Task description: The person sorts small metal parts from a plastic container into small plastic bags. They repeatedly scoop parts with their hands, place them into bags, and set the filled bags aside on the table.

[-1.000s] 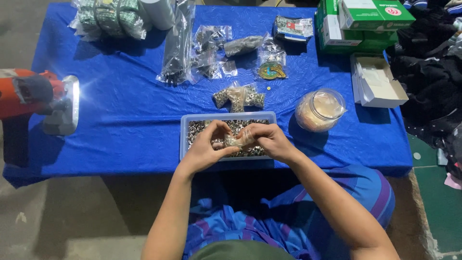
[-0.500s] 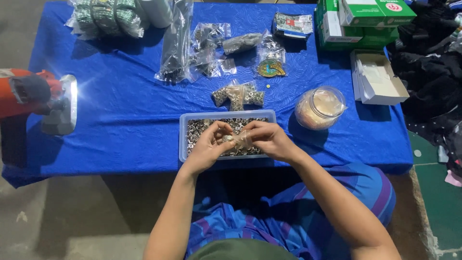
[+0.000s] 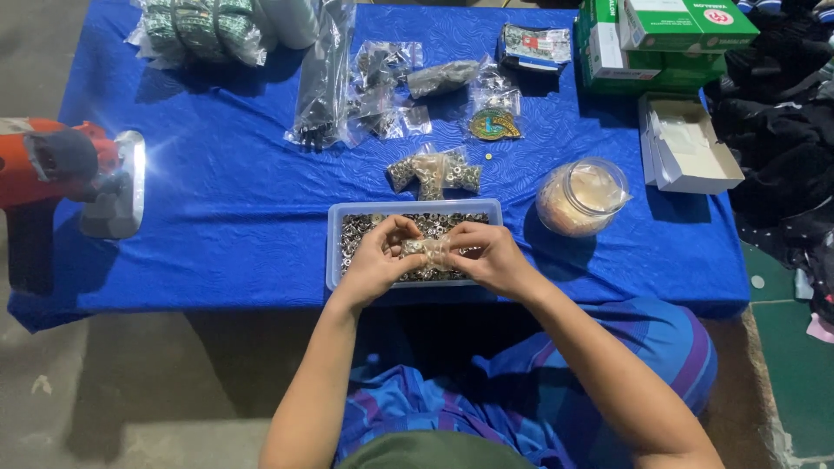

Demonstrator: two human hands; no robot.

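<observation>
My left hand [image 3: 378, 259] and my right hand [image 3: 488, 254] meet over a clear plastic tray [image 3: 334, 252] of small metal rings at the near edge of the blue table. Both pinch a small clear bag [image 3: 427, 248] filled with the same rings, one hand at each end. Just beyond the tray lie three filled small bags [image 3: 433, 172] in a cluster.
A clear round jar [image 3: 581, 197] stands right of the tray. An open white box [image 3: 686, 143] and green cartons [image 3: 660, 39] sit at the far right. Plastic packets [image 3: 382, 82] and wrapped green rolls [image 3: 198, 29] line the far side. An orange lamp [image 3: 74, 174] shines at the left.
Both hands have stayed over the tray, working the small bag between the fingers. The view has shifted slightly.
</observation>
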